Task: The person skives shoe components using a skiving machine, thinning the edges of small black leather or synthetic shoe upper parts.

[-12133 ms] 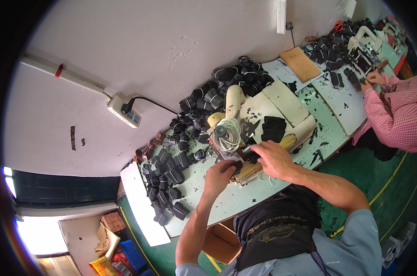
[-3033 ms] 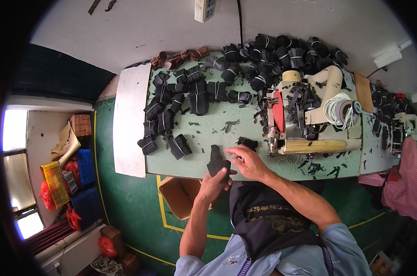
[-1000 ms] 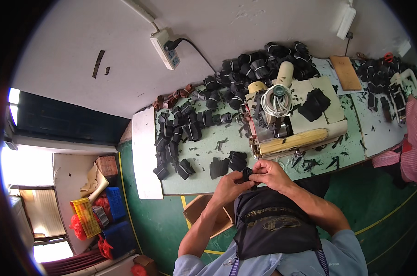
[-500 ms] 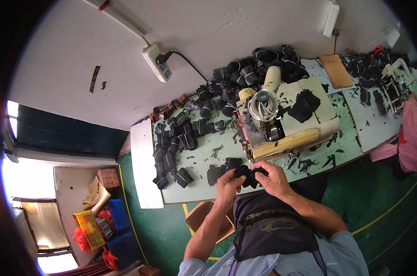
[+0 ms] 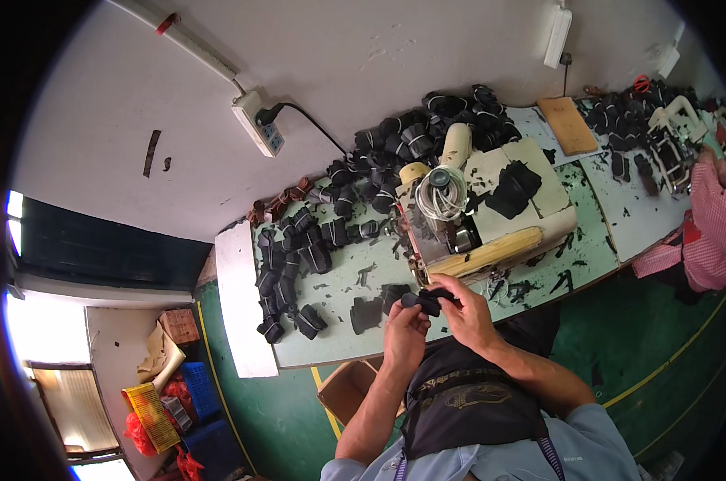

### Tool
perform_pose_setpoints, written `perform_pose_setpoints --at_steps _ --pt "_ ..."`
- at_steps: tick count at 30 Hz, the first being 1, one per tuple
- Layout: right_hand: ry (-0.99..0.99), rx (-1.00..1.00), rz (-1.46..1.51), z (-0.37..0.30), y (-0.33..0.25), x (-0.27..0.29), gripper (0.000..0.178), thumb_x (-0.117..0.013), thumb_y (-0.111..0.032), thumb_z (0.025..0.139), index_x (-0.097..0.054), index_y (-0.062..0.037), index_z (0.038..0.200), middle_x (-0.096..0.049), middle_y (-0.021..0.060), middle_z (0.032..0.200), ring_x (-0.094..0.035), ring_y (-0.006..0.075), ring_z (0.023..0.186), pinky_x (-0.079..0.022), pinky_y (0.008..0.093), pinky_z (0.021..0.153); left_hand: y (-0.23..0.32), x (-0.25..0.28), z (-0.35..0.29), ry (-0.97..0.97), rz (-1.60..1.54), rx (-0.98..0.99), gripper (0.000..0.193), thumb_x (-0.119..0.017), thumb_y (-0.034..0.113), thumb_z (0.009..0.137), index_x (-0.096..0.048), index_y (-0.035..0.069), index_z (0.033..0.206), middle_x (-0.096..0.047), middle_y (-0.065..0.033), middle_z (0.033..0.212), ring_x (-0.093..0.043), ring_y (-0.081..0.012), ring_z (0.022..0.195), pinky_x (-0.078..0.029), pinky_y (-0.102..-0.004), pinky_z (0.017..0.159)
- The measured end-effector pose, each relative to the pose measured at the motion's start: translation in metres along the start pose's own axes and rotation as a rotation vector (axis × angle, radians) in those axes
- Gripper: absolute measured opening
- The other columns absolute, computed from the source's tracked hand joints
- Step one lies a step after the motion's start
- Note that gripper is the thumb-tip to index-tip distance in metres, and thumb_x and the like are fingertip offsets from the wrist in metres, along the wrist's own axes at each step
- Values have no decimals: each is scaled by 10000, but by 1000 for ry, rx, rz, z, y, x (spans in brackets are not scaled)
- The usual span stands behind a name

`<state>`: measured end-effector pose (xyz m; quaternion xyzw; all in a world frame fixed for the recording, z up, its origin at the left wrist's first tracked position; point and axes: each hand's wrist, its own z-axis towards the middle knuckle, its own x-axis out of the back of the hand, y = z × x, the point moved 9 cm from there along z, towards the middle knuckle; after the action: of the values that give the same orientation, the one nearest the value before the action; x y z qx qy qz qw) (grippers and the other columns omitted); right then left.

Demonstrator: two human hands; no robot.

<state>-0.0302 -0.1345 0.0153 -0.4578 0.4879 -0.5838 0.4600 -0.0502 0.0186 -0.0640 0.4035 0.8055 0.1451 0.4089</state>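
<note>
Both hands meet over the front edge of the table, just before the sewing machine (image 5: 507,250). My left hand (image 5: 405,335) pinches one end of a small black fabric piece (image 5: 421,304). My right hand (image 5: 469,317) has its fingers closed on the same dark fabric from the other side. Whether it is one piece or two layers I cannot make out. Close to the left hand, a few flat black fabric pieces (image 5: 367,315) lie on the pale green tabletop (image 5: 339,293). A larger black piece (image 5: 514,189) rests on top of the machine.
Tied black bundles (image 5: 316,255) lie at left, with a bigger heap (image 5: 415,140) behind the machine. Dark scraps litter the tabletop. A cardboard box (image 5: 349,390) stands under the front edge. At far right sits a person in a pink checked garment (image 5: 711,228) by another machine (image 5: 674,144).
The view has shifted a little, moving the table leftward in the picture. The bunched black fabric between my hands now looks flatter, and my left hand has turned with its fingers pointing up.
</note>
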Motion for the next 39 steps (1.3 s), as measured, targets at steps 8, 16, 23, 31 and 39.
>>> perform_pose_setpoints --at_steps 8,16,23,31,39 --pt "-239 -58 -115 -12 12 -6 252 -663 -64 915 -636 -22 1162 -700 122 1076 -691 215 932 -550 313 790 -10 3 0 4 26 -2 167 -576 0 904 -571 102 1036 -639 -58 924 -636 -181 850 -545 -344 810" --pt "-433 -114 -83 -1 12 4 237 -707 -47 875 -652 -13 1104 -685 148 1067 -689 267 911 -544 337 776 39 -43 -18 -422 1243 -323 435 -667 112 946 -581 26 1363 -684 -150 1144 -661 -147 997 -545 -286 857" --pt "-276 -209 -35 15 15 9 255 -712 -58 878 -678 2 1123 -703 94 1005 -667 139 893 -536 286 797 45 -38 16 -304 1063 -30 395 -676 83 933 -613 -13 1312 -723 -97 970 -685 -140 793 -559 -266 735" --pt "-164 -612 421 40 68 17 190 -727 -106 880 -619 8 987 -678 48 891 -657 114 789 -539 303 702 59 -80 46 -420 885 17 305 -680 161 940 -680 -23 1183 -696 -51 840 -639 -108 689 -520 -239 643" --pt "-279 -37 -613 91 16 68 248 -686 -116 869 -623 4 1076 -631 169 929 -643 348 817 -505 429 725 77 -77 80 -269 1178 79 234 -658 216 939 -718 -10 952 -599 -30 610 -521 -89 492 -401 -231 485"
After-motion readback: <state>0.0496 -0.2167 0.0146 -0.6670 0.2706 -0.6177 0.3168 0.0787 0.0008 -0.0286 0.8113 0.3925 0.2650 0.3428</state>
